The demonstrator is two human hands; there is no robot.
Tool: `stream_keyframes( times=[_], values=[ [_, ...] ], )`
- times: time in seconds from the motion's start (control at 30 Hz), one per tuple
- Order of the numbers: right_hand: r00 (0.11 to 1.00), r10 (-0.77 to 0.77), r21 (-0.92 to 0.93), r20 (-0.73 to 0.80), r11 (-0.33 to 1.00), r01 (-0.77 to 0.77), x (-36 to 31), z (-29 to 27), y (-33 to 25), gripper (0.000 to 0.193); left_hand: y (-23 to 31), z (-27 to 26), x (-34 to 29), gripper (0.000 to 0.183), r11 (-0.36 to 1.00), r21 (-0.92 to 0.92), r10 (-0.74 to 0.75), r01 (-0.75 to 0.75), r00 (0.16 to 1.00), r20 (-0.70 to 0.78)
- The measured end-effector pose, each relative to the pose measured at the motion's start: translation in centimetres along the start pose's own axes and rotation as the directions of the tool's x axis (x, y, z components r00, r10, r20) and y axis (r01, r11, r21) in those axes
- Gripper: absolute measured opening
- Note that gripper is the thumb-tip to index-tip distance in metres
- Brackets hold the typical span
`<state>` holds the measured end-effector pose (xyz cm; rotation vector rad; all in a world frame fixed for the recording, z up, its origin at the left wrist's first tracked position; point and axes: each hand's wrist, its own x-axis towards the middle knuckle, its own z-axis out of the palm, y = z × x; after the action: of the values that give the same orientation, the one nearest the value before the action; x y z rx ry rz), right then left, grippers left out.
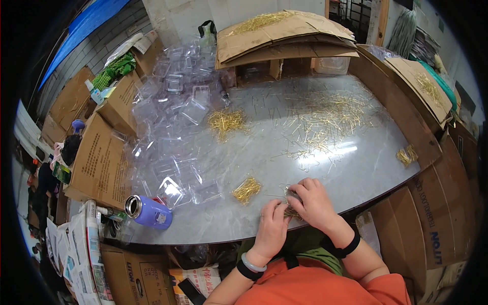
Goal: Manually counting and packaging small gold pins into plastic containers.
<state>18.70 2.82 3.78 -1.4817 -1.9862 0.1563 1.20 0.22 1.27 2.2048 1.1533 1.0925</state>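
Viewed from my remote station, both hands work at the near edge of the grey table (218, 223). The left hand (273, 223) is narrow, its fingers closed on the left end of a small wire bundle (292, 212); the right hand (312, 202) is likewise narrow, thumb and bent fingers meeting at the same bundle, which lies low between them. The fingers hide much of it, so I cannot tell how each wire is gripped. I judge that two hands hold it so that the thin strands stay together. A gold bundle (247, 190) lies just left of the hands, probably for easy reach; beyond it sits a looser gold heap (226, 124), and to the right spread scattered wires (330, 117), perhaps strewn thinly to be picked apart. Clear plastic boxes (195, 109) crowd the left side, where cardboard cartons (99, 168) seem to wall them in. A purple bottle (156, 213) lies tilted, open mouth leftward, near the front edge, well apart from the hands.
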Motion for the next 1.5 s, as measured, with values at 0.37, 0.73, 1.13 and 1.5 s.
stream_keyframes(
  times=[0.37, 0.73, 1.13, 1.5],
  values=[
    [0.985, -0.108, 0.054, 0.137, 0.993, 0.101, -0.1, 0.3, 1.5, 0.028, 0.0, 0.2, 0.0, 0.052, 0.994, 0.063, -0.087, 0.092, 0.994, -0.065],
    [0.921, -0.272, 0.122, 0.28, 0.961, 0.247, -1.4, -3.0, 1.8, 0.045, 0.3, 0.0, 0.8, 0.067, 0.964, 0.259, -0.08, 0.06, 0.994, 0.07],
    [0.992, 0.126, 0.498, -0.019, 0.862, -0.1, -4.3, 1.5, -1.3, 0.065, -0.2, 0.8, 1.2, 0.056, 0.96, 0.25, 0.061, -0.125, 0.966, 0.25],
    [0.98, -0.165, 0.255, 0.108, 0.958, 0.134, -3.8, -0.5, -0.2, 0.059, -0.7, 0.6, 1.1, 0.049, 0.986, 0.149, 0.044, -0.076, 0.977, 0.208]
  ],
)
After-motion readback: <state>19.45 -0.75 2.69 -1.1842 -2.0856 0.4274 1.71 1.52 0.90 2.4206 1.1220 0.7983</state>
